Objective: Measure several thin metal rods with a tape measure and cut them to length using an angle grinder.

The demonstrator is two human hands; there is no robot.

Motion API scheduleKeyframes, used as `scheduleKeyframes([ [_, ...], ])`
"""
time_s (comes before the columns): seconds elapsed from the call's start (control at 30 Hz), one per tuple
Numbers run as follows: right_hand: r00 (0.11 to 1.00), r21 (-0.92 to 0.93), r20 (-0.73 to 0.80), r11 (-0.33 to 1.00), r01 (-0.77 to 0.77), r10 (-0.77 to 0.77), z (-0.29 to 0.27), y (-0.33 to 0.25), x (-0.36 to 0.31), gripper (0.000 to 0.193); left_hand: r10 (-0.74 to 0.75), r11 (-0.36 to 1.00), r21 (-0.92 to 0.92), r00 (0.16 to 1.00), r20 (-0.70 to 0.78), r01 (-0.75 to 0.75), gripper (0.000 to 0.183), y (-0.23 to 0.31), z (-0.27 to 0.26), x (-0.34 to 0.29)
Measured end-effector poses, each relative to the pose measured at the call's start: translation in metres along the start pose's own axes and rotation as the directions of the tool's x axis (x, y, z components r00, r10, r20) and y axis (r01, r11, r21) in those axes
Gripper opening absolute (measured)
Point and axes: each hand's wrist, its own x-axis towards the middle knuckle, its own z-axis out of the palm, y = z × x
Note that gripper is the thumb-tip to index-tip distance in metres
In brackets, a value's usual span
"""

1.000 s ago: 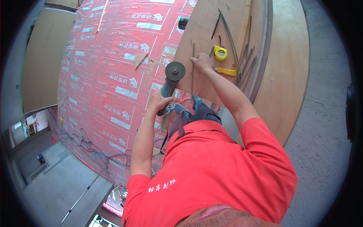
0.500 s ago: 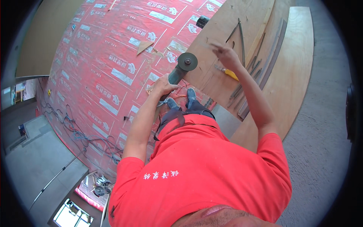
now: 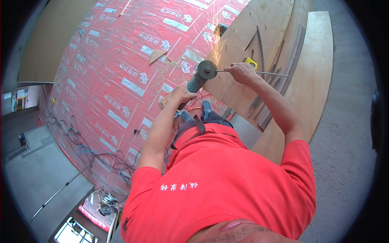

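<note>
My left hand (image 3: 183, 93) is wrapped round the body of a green angle grinder (image 3: 195, 83). The grinder's round dark cutting disc (image 3: 207, 69) points away from me, beside the plywood's edge. In my right hand (image 3: 242, 73) a thin metal rod (image 3: 277, 74) is pinched, its long end sticking out to the right over the boards. The rod's short left end meets the rim of the disc, and orange sparks (image 3: 217, 46) spray from there toward the far side. A yellow and black tool (image 3: 251, 63), seemingly a tape measure, lies just beyond my right hand.
Several dark metal rods (image 3: 261, 48) lie on the plywood sheet (image 3: 231, 87). Another pale board (image 3: 318, 60) is at the right. Red printed floor film (image 3: 133, 60) covers the left side, with tangled cables (image 3: 87, 148) and a triangular wood offcut (image 3: 157, 55) on it.
My right hand has come down from its raised, blurred position and now holds the rod against the disc. Sparks have appeared. The grinder has shifted slightly right, still in my left hand.
</note>
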Motion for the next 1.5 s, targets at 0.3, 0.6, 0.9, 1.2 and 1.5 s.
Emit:
scheduleKeyframes([
  [0.3,0.996,-0.065,0.089,0.998,0.013,-0.007,-0.006,-0.008,0.011,0.029,0.04,0.999,-0.002,0.999,-0.024,-0.04,0.068,0.001,-0.003,-0.002],
  [0.6,0.994,-0.087,0.101,0.995,0.042,-0.033,-0.013,-0.012,0.015,0.034,0.043,0.999,-0.002,0.999,-0.012,-0.043,0.065,0.003,-0.005,-0.001],
  [0.9,0.987,-0.099,0.155,0.994,0.045,-0.03,-0.014,-0.008,0.022,0.024,0.05,0.998,-0.029,0.998,0.023,-0.049,0.066,0.005,-0.008,-0.002],
  [1.2,0.995,-0.063,0.028,0.993,0.096,-0.095,-0.003,-0.003,0.023,0.036,0.032,0.999,-0.009,0.999,0.024,-0.032,0.067,0.008,-0.01,-0.003],
  [1.5,0.992,-0.063,0.104,0.995,0.078,-0.072,-0.013,-0.009,0.024,0.028,0.024,0.999,0.028,1.0,0.013,-0.025,0.067,0.007,-0.009,-0.002],
])
